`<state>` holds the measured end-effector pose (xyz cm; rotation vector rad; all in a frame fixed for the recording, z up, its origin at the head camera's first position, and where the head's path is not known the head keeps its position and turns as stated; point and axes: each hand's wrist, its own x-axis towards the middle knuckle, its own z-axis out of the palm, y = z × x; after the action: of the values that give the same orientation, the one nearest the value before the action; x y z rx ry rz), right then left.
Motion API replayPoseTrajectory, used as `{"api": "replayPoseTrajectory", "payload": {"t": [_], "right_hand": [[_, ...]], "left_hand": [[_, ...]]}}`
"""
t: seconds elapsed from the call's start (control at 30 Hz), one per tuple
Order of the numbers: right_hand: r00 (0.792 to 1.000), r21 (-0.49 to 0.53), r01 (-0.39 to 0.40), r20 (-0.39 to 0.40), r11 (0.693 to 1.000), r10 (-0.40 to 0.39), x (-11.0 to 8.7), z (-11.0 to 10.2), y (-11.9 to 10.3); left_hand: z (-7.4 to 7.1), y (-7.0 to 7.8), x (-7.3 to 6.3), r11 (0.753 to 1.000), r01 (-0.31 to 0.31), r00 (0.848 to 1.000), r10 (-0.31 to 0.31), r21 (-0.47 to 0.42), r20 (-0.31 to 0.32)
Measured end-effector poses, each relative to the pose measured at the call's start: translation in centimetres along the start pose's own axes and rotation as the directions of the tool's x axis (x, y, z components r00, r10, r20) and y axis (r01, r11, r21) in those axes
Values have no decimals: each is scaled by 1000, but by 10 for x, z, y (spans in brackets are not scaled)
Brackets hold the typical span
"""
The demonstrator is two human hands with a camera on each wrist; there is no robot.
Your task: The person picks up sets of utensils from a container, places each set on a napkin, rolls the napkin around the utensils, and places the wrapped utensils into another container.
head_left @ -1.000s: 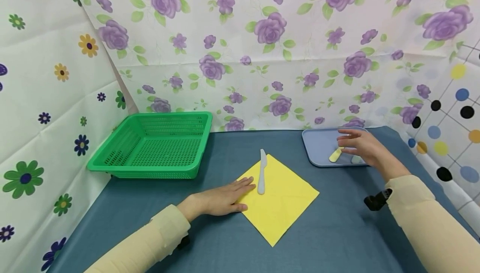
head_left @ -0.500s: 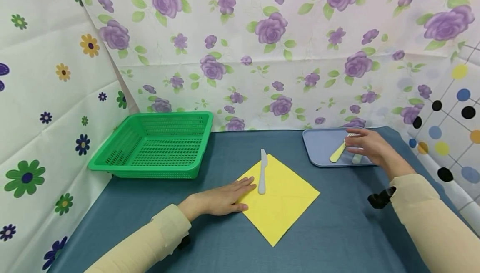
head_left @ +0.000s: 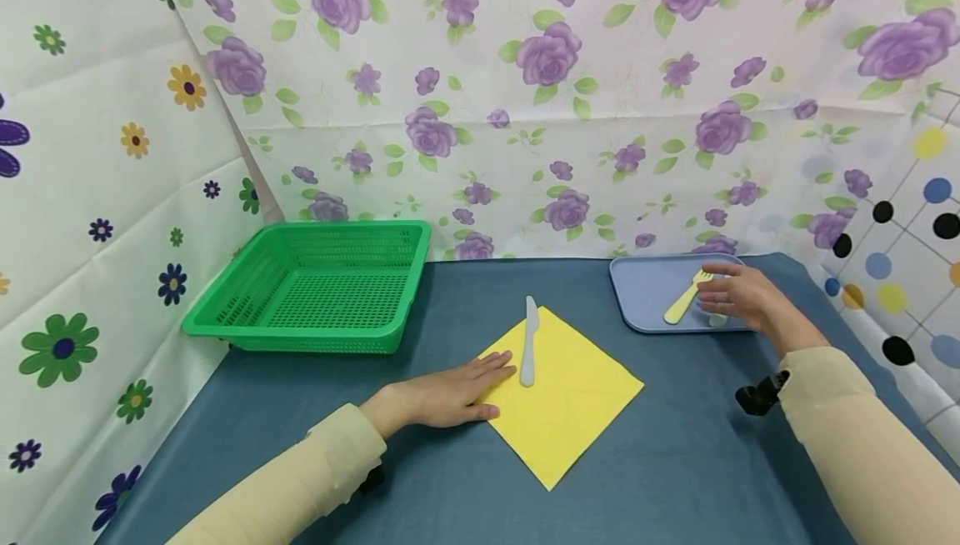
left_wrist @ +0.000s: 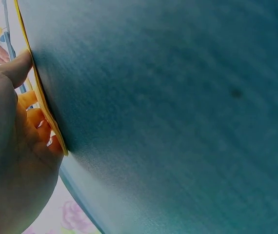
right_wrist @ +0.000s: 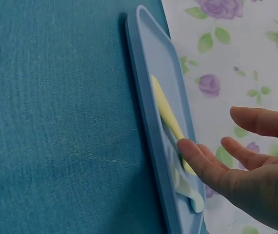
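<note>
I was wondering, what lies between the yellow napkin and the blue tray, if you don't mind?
In the head view, just a bare stretch of dark blue tabletop lies between the yellow napkin and the blue tray.

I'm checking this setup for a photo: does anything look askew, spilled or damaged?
No spill or damage shows. The pale knife looks slightly off: it lies left of the middle of the yellow napkin, its tip jutting past the edge, perhaps deliberately.

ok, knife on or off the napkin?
On: the knife lies on the yellow napkin, though its blade tip sticks out past the edge.
</note>
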<state>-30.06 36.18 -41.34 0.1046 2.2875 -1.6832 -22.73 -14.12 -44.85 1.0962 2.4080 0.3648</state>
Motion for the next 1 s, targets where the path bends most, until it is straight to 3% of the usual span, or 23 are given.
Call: {"api": "replayPoseTrajectory", "payload": {"t": [0.5,1.0], "right_hand": [[997,-16,-73,-11,997,73,10,8,4],[996,-25,-82,-44,996,80,14,24,5]], "left_hand": [[1,0,1,1000,0,1000,0,22,-8],[2,-2,2,1000,-2,1000,2,24,-14]]}}
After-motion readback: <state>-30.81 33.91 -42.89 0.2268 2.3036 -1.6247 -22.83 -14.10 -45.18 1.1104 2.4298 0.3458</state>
